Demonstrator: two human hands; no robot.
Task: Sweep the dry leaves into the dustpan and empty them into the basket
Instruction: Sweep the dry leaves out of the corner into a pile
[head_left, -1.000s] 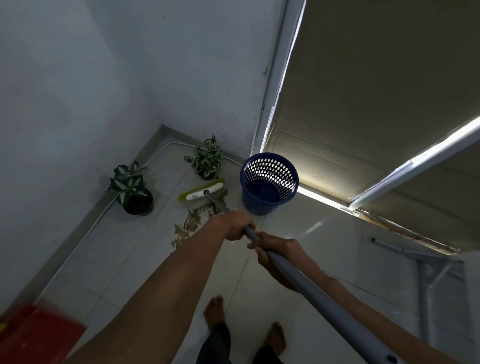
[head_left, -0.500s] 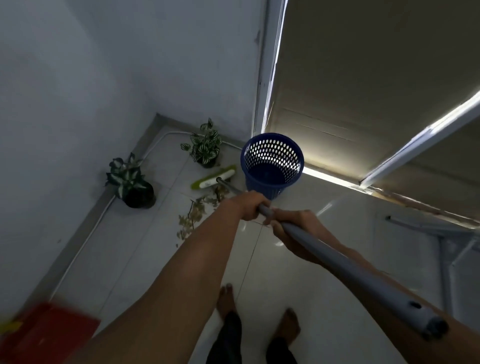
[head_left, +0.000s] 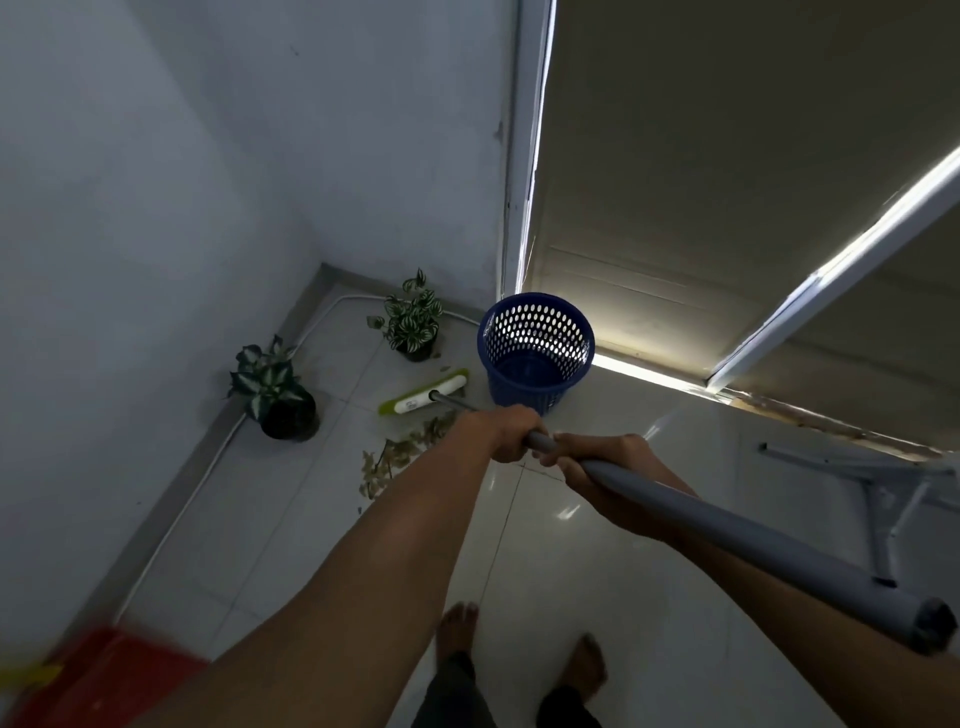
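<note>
The green-and-white broom head (head_left: 423, 398) has been drawn back behind the dry brown leaves (head_left: 400, 454), its grey handle (head_left: 727, 535) clasped by left hand (head_left: 498, 432) and right hand (head_left: 597, 467); sweeping toward the blurred red dustpan (head_left: 114, 675) is judged next.

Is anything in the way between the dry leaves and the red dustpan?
Nothing visible. The dry leaves lie on bare tile floor, and the floor toward the red dustpan at the lower left looks open. The potted plant stands off to the side by the wall. The person's forearm hides part of the path.
</note>
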